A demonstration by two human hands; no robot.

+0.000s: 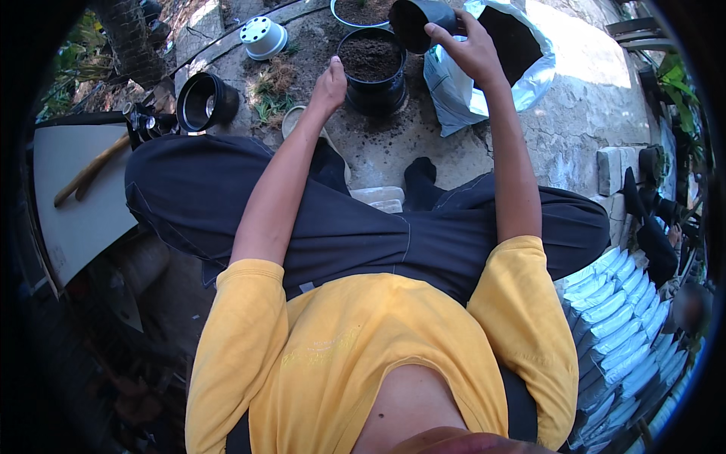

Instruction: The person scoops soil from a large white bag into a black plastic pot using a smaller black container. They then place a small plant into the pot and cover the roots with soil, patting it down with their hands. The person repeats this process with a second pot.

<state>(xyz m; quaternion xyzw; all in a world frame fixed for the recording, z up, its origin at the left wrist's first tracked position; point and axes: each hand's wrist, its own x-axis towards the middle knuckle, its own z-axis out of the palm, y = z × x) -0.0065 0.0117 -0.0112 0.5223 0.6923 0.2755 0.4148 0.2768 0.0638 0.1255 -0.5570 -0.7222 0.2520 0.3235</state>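
My right hand [473,48] grips a small black plastic pot [422,25], tilted with its mouth towards the left, dark soil showing inside. Below and left of it stands a larger black plastic pot [375,93] holding dark soil [371,57] nearly to its rim. At that pot's left rim is my left hand [332,85], thumb up and fingers curled; whether it grips the rim cannot be told. Just right of the pots, an open white sack [454,102] of dark soil stands partly behind my right hand. A white-rimmed pot with soil [363,11] is at the top edge.
An upturned white pot [264,38] and an empty black pot [207,102] lie to the left, near uprooted grass [272,93]. A wooden-handled tool [93,167] rests on a pale board [85,227]. Stacked filled bags [618,318] and another person [658,244] are at the right.
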